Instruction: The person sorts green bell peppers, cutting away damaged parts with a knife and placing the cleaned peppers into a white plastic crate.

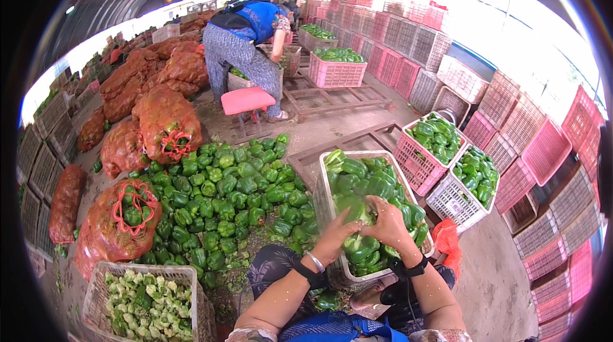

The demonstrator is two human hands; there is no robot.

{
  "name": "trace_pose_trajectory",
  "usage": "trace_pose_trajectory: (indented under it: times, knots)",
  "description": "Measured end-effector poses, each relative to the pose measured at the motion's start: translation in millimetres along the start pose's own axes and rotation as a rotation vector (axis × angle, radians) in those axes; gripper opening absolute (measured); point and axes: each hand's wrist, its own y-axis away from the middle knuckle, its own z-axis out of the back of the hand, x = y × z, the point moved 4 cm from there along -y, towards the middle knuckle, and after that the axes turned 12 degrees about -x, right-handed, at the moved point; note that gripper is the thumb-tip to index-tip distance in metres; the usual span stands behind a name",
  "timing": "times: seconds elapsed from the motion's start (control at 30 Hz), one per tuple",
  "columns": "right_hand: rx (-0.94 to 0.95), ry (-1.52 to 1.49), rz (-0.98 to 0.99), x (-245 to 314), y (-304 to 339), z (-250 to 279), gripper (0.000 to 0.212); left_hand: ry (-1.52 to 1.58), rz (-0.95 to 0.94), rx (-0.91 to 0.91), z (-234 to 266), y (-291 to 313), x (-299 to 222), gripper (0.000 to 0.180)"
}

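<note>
A whitish plastic crate (324, 195) full of green bell peppers stands in front of my knees. Over it my left hand (334, 237), with a bracelet and dark band at the wrist, and my right hand (389, 226), with a dark wristband, come together from both sides. Between their curled fingers is a pale green bell pepper (355, 208), slightly blurred, which both hands appear to grip. More peppers (365, 249) lie right beneath my fingers. To the left, a large heap of loose green bell peppers (233, 198) spreads on the ground.
Front left, a crate (185, 272) holds pale green trimmings. Orange mesh sacks (167, 121) line the left. At right stand a pink pepper crate (415, 164), a white one (450, 203) and stacked crates (511, 109). Another person (252, 42) bends over a crate behind a pink stool (248, 100).
</note>
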Motion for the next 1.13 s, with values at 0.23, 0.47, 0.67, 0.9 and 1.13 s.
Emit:
trace_pose_trajectory:
  times: [0.23,0.47,0.67,0.9,1.13]
  knots:
    - [0.032,0.292,-0.029,-12.3,18.2,-11.3,0.056,-0.106,0.047,0.000,-1.0,0.0,18.4,0.065]
    - [-0.017,-0.087,-0.319,-33.5,22.9,8.7,0.052,0.021,0.215,0.072,-17.2,5.7,12.6,0.067]
    - [0.013,-0.488,-0.454,-43.5,47.2,15.6,0.039,0.021,0.332,0.185,-11.6,11.7,28.0,0.058]
    - [0.004,-0.980,-0.923,-71.5,110.5,31.8,0.023,-0.124,0.419,0.355,-30.0,26.3,38.4,0.067]
    - [-0.522,-1.722,-0.921,-122.3,165.0,45.4,0.043,-0.127,0.265,0.544,-70.2,35.1,17.6,0.072]
